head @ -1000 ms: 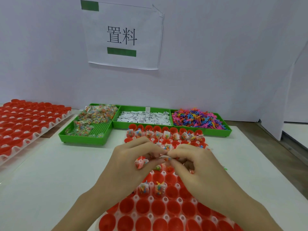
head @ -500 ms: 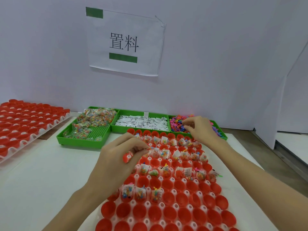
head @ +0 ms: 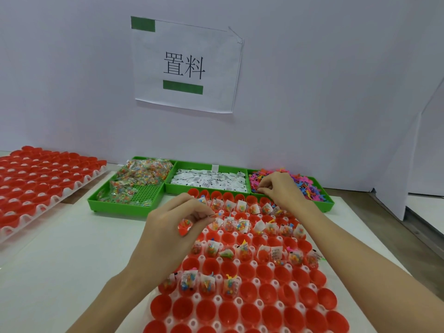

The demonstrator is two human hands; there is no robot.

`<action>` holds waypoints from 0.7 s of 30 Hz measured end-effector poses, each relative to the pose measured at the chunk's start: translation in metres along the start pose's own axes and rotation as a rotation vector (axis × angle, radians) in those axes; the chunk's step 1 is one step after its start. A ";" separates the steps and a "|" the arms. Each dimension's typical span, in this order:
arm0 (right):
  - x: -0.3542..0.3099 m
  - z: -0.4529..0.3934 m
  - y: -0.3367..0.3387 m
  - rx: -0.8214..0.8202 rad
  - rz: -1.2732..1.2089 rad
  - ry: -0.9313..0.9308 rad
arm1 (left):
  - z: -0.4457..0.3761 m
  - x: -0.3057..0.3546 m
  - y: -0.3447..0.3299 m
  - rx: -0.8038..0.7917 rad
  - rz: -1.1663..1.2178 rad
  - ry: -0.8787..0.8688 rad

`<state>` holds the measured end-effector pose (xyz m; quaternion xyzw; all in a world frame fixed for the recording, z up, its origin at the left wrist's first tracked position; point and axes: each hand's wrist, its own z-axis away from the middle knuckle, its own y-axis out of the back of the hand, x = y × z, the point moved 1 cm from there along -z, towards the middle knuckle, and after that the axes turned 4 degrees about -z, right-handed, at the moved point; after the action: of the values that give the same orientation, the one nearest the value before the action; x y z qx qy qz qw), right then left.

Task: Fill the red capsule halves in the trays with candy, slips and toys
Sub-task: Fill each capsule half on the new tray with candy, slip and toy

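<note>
You are reaching your right hand (head: 280,188), fingers curled, into the toy bin (head: 323,200) for a piece, while your left hand (head: 177,227) is pinching a candy packet (head: 186,223) above the capsule tray (head: 240,306), ready for dropping.

Bare table (head: 72,255) between red-capsule trays (head: 36,188); green bins (head: 125,210) along the wall.
</note>
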<state>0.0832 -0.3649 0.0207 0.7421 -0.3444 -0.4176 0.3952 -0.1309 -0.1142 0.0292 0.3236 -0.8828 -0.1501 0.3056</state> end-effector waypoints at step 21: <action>-0.081 0.148 0.072 0.109 -0.989 -0.087 | 0.001 0.031 0.001 -0.103 0.671 0.468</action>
<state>-0.0958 -0.3733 0.0612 0.8181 0.0114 -0.5669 0.0957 -0.1507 -0.1339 0.0425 0.0277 -0.8373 -0.0082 0.5460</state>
